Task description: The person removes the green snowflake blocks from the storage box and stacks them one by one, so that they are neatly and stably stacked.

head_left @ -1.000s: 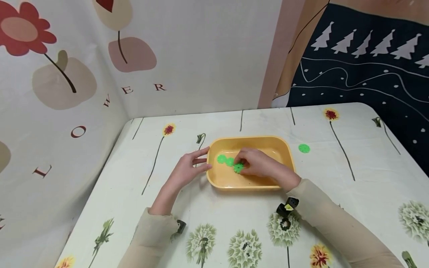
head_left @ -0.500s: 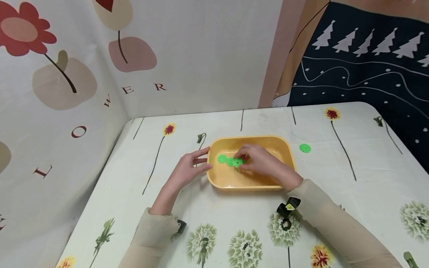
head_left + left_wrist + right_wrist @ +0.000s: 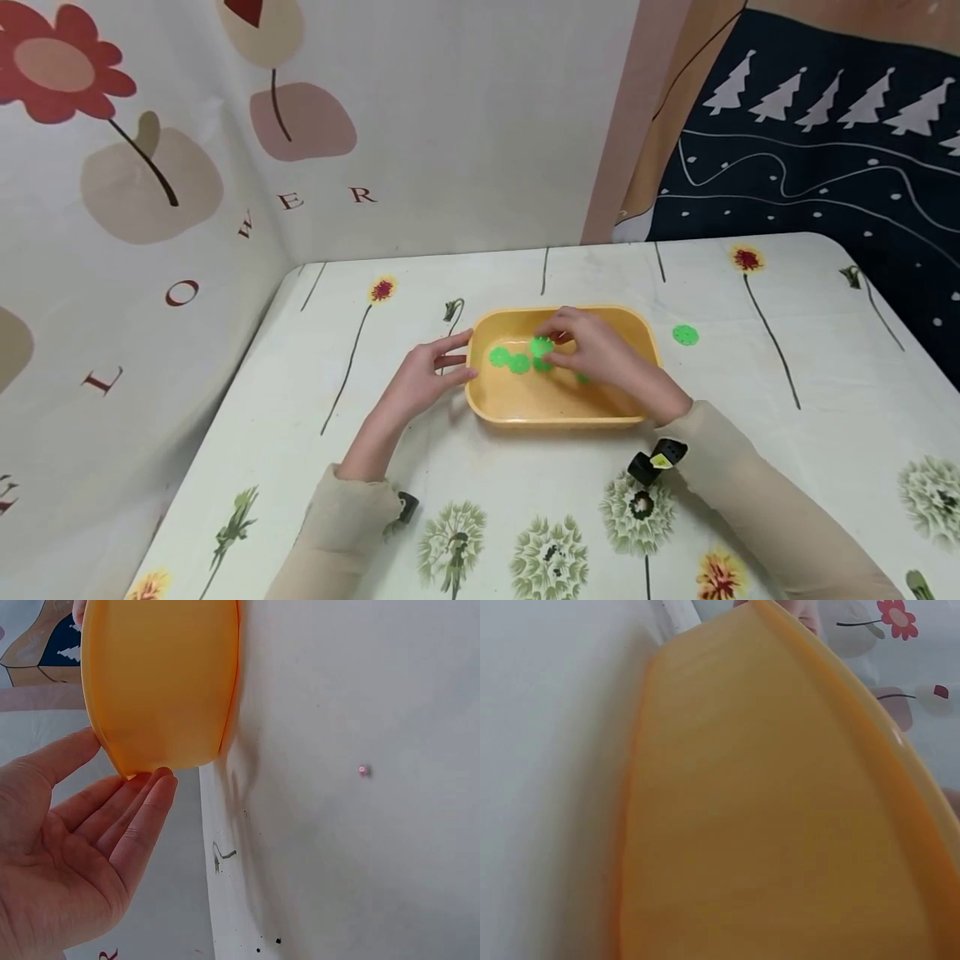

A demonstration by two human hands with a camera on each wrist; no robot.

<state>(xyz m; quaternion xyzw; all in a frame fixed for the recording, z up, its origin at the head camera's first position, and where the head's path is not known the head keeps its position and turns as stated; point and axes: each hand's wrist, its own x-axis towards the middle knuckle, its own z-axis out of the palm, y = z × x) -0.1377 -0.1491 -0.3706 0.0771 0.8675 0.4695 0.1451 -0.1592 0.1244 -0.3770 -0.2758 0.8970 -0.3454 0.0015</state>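
The left hand [image 3: 422, 379] was at the left end of a yellow tray [image 3: 525, 403], its fingers loosely extended and spread; in the left wrist view the thumb met the rim while the fingertips touched the outside of the end wall. The right hand [image 3: 596, 346] reached over the tray's right side into it, finger and thumb close together, pinching a green disc [image 3: 539, 347] by its right edge, above the tray's floor. Part of a lower disc [image 3: 542, 365] showed just beneath that one; whether the two touched could not be told. To their left, inside the tray, lay a far-left disc [image 3: 498, 357] and a neighbouring disc [image 3: 519, 364], edge to edge or slightly overlapping. A scrap of green [image 3: 582, 378] peeked out below the right hand, mostly hidden. Beyond the tray's right end, a lone disc [image 3: 686, 335] lay flat on the flowered tablecloth [image 3: 555, 467]. Both forearms wore beige sleeves [image 3: 757, 483], with a small black device [image 3: 657, 462] at the right wrist. Behind the table hung a pale cloth [image 3: 465, 125] printed with flowers and letters, and at the right a dark cloth [image 3: 810, 171] with white trees.
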